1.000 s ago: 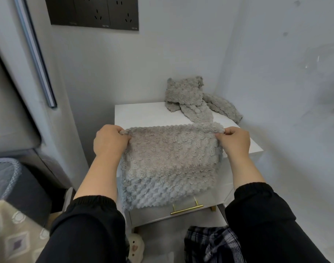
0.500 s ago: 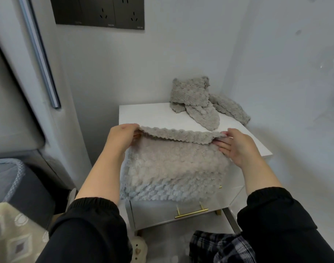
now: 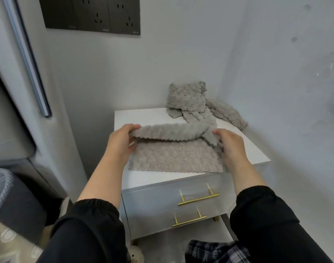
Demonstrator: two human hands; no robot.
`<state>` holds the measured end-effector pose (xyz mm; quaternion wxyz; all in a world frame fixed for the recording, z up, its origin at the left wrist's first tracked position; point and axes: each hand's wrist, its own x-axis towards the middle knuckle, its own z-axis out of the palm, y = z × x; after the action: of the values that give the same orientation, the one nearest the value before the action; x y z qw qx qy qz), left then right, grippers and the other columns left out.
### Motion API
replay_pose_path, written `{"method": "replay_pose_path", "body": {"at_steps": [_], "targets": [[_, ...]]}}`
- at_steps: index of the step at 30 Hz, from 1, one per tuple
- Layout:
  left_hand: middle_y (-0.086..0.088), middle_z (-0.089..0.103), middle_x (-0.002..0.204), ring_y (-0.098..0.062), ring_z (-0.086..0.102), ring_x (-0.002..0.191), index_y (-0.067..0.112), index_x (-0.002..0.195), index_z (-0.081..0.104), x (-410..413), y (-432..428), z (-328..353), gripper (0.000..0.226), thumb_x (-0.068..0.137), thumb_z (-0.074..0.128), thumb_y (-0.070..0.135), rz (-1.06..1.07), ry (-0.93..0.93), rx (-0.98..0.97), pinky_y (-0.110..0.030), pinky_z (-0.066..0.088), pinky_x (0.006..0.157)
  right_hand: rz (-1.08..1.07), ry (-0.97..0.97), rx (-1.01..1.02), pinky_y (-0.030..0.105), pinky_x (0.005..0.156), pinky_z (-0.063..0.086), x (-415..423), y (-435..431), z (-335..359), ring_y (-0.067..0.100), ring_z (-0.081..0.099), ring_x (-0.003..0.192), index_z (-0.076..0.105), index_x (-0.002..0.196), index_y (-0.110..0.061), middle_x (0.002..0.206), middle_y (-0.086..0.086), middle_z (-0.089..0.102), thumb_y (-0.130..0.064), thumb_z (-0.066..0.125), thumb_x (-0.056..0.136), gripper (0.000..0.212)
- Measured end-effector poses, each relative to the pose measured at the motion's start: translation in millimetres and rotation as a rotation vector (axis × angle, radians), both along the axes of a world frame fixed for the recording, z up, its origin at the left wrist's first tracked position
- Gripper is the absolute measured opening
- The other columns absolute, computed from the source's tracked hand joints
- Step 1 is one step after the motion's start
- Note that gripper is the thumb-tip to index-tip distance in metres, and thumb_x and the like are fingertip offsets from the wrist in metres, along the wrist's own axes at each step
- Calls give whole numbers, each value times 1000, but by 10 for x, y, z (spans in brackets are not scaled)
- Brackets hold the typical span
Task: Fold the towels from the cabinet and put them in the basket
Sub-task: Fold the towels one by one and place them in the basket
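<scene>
A grey fluffy towel (image 3: pixel 173 158) lies on the white cabinet top (image 3: pixel 143 118), its near edge close to the front rim. My left hand (image 3: pixel 120 143) pinches its far left corner and my right hand (image 3: pixel 230 145) pinches its far right corner. Both hold that far edge lifted and curled over the flat part. More grey towels (image 3: pixel 189 99) lie crumpled at the back of the cabinet, one leaning against the wall. A grey basket (image 3: pixel 3 188) shows at the left edge, low down.
The cabinet stands in a wall corner, with walls behind and to the right. Its two silver drawers have gold handles (image 3: pixel 198 199). A black socket panel (image 3: pixel 90 14) hangs above. A grey upholstered edge (image 3: pixel 12 118) is on the left. Plaid fabric (image 3: pixel 215 251) lies on the floor.
The towel went from hanging in front of the drawers to lying on the cabinet top. Both hands moved forward and now hold its far edge curled over the flat part.
</scene>
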<state>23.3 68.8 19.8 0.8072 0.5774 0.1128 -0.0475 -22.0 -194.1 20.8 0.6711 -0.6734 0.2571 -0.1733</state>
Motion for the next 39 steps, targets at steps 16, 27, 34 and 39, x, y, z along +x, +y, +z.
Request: {"method": "replay_pose_path", "body": {"at_steps": [16, 27, 34, 39], "targets": [[-11, 65, 81, -19, 63, 62, 6, 89, 70, -229, 219, 96, 16, 89, 57, -3, -245, 80, 669, -26, 57, 60, 152, 415, -595, 32, 64, 46, -216, -305, -61, 24, 56, 67, 66, 92, 12, 75, 12, 58, -3, 56, 83, 20], [-9, 65, 69, -23, 62, 66, 10, 70, 66, -270, 164, 29, 23, 83, 55, -5, -330, 61, 957, -28, 52, 61, 138, 497, -767, 30, 64, 45, -173, -325, -142, 26, 54, 66, 69, 88, 1, 84, 15, 64, -4, 55, 82, 16], [-10, 69, 95, -25, 59, 83, 11, 84, 72, -252, 83, -16, 13, 81, 60, 15, -270, -46, 1372, -28, 50, 67, 95, 514, -835, 31, 68, 50, -181, -341, -175, 31, 63, 77, 68, 96, 1, 94, 13, 68, -5, 58, 81, 20], [-11, 42, 133, -30, 35, 124, 14, 122, 58, -329, -204, -51, 33, 92, 52, 27, -163, -322, 1557, -40, 40, 94, 81, 524, -920, 27, 69, 44, -210, -287, -150, 27, 59, 86, 69, 95, -5, 102, 10, 67, -3, 54, 81, 20]]}}
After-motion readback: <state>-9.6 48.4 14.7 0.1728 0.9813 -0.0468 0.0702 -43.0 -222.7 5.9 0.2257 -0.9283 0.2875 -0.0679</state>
